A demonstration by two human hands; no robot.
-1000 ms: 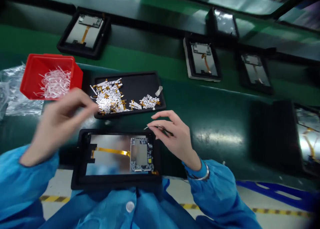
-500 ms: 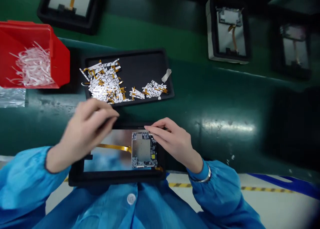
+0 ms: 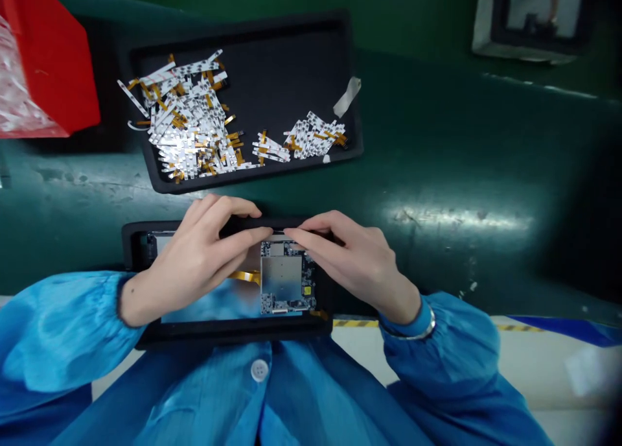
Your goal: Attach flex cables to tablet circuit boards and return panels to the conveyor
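A black holder tray [image 3: 228, 332] lies in front of me with an opened tablet in it, showing a circuit board [image 3: 284, 279] with a metal shield and an orange flex cable [image 3: 245, 277]. My left hand [image 3: 199, 258] rests over the tablet, its fingers pressed together at the board's upper edge. My right hand [image 3: 352, 261] meets it from the right, pinching a thin small part I cannot name at the same edge. Both wear blue sleeves.
A black tray [image 3: 272, 44] of several silver-and-orange flex strips [image 3: 189, 131] lies just beyond on the green belt [image 3: 461, 167]. A red bin [image 3: 48, 63] stands at the far left. Another tablet holder [image 3: 529, 18] sits at the top right.
My left hand has come in from the left and down onto the tablet. Both hands now meet at the board's upper edge. The view has tilted down and closer.
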